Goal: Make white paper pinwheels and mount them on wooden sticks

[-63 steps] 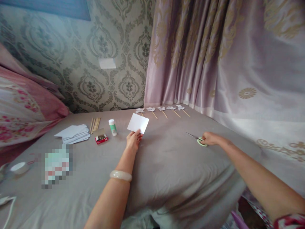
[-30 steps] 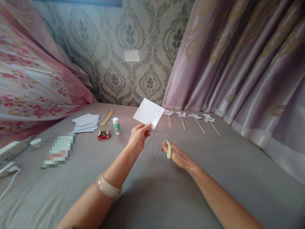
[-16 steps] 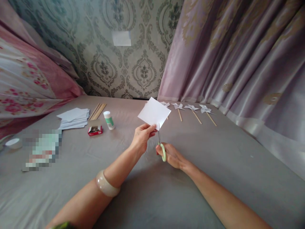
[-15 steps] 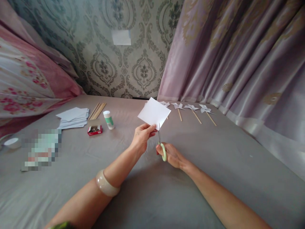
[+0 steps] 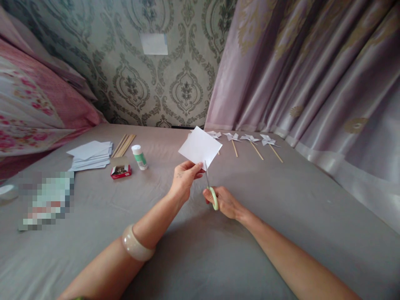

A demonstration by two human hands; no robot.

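Note:
A white square of paper point(image 5: 200, 146) is held up corner-first in the middle of the view. My left hand point(image 5: 185, 177) pinches its lower corner between thumb and fingers. Scissors point(image 5: 214, 198) with a pale green handle are gripped in my right hand point(image 5: 224, 201), fingers closed round the handles. Their blades point upward and meet the paper's lower corner, just right of my left thumb. Behind the paper, several white paper pinwheels point(image 5: 250, 138) on wooden sticks lie in a row to the right; the paper partly hides the leftmost.
On the grey sheet point(image 5: 175, 258) at left lie stacked white paper point(image 5: 90, 156), wooden sticks point(image 5: 124, 146), a green-and-white glue stick point(image 5: 139, 157) and a small red box point(image 5: 121, 171). A blurred-out packet point(image 5: 46, 200) and a white round object point(image 5: 8, 192) are further left. Curtains point(image 5: 281, 62) hang at right.
The view has shifted slightly, so objects at left sit a little further left. Both hands keep their hold, with the scissor blades still at the paper's lower corner.

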